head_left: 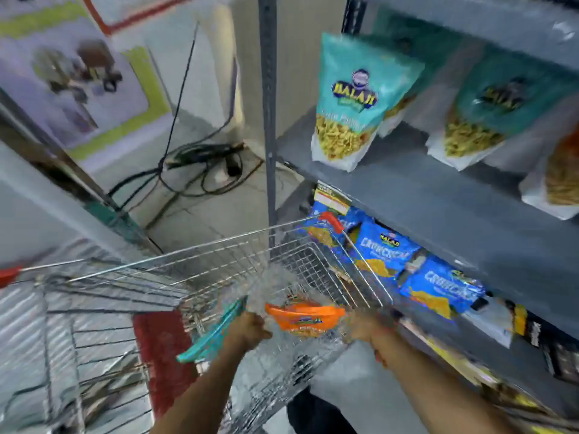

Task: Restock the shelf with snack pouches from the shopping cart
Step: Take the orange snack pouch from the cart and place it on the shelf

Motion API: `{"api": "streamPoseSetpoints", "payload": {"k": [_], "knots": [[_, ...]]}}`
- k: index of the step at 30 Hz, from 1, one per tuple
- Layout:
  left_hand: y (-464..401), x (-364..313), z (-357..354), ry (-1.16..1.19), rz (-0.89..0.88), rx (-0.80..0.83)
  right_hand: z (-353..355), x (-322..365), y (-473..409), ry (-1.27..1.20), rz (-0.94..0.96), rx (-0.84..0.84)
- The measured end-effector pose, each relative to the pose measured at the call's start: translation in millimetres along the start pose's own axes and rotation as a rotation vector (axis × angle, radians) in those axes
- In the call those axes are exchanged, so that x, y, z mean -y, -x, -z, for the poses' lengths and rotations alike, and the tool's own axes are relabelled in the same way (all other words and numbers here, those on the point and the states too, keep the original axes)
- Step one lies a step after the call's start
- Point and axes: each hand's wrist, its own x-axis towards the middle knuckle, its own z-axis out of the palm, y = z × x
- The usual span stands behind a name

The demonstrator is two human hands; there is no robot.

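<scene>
A teal pouch (213, 332) is gripped by the left hand (249, 328) over the shopping cart (219, 261); the right hand (363, 325), blurred, cannot be judged beside the orange pouch (305, 316). Pickup is in hand; transfer to the shelf (423, 195) at 2 o'clock is judged next.

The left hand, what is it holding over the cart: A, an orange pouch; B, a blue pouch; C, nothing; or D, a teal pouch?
D: the left hand grips a teal pouch over the shopping cart; the orange pouch sits between both hands.

Grey shelf (438, 195) – teal pouches (354, 98), seemingly upright
</scene>
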Motion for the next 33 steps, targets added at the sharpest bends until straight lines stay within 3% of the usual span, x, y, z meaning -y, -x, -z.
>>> {"api": "streamPoseSetpoints", "payload": {"k": [2, 4, 6, 7, 11, 17, 23, 33], "knots": [[-16.5, -3.9, -14.9, 0.105, 0.072, 0.006, -4.5, -14.7, -39.1, 0.071, -0.050, -0.032], [-30.5, -6.7, -27.2, 0.212, 0.064, 0.002, 3.1, -8.4, -43.7, 0.378, 0.055, -0.019], [-47.0, -9.7, -36.8, 0.319, 0.103, -0.034, 9.3, -3.0, -55.6, 0.407, 0.168, 0.000], [-52.0, -12.2, -38.5, 0.339, 0.134, -0.068, 9.3, -3.8, -64.6, 0.361, 0.235, -0.006], [-62.8, -21.0, -46.0, 0.441, 0.233, -0.204, -2.7, -21.8, -98.3, 0.058, 0.201, 0.083], [-61.7, -27.7, -39.6, 0.554, 0.219, -0.297, 19.7, 6.1, -74.9, -0.124, 0.237, -0.034], [-40.7, -41.8, -15.7, 0.594, 0.056, -0.429, 35.3, 19.0, -35.9, -0.233, 0.324, -0.215], [86.7, -130.6, 70.7, 0.501, -0.546, -0.718, 105.7, 38.8, 141.0, -0.457, 0.543, -0.726]]}}
